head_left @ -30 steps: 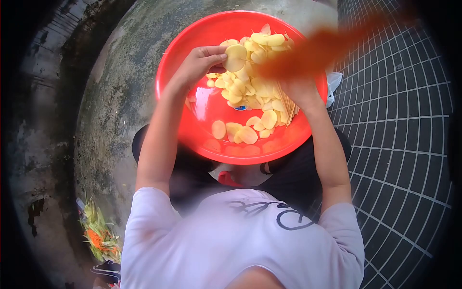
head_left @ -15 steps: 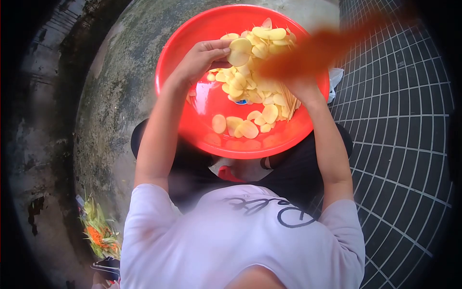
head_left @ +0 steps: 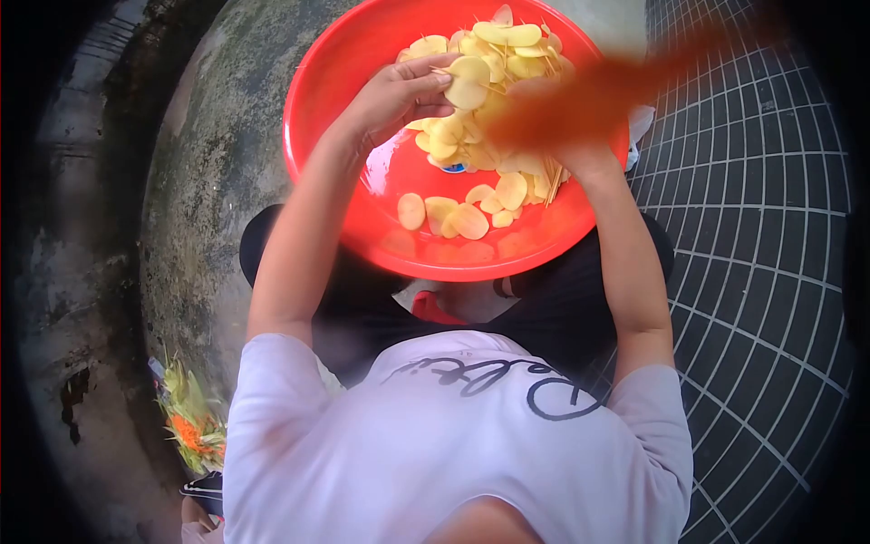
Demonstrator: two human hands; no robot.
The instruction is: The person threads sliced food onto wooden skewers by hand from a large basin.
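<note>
A large red basin (head_left: 313, 127) holds many thin, pale yellow slices that look like potato (head_left: 526, 38). My left hand (head_left: 403, 98) is over the basin's left side, its thumb and fingers pinched on potato slices (head_left: 468, 83). A thin stick (head_left: 440, 71) shows at the edge of these slices. My right hand (head_left: 580, 156) reaches in from the right, but an orange-brown blur covers its fingers. Beside its wrist lies a bundle of thin wooden skewers (head_left: 555, 181). Several loose slices (head_left: 469, 221) rest at the near side of the basin.
The blur (head_left: 580, 100) stretches across the upper right. Dark tiles (head_left: 743, 199) lie to the right and rough concrete (head_left: 204, 172) to the left. At lower left is a heap of green and orange scraps (head_left: 188, 422). White plastic (head_left: 640, 127) sits by the basin's right rim.
The basin sits slightly higher in the picture. My left hand has turned a little, and the slices it holds now overlap, with a stick end visible. The right hand stays behind the blur.
</note>
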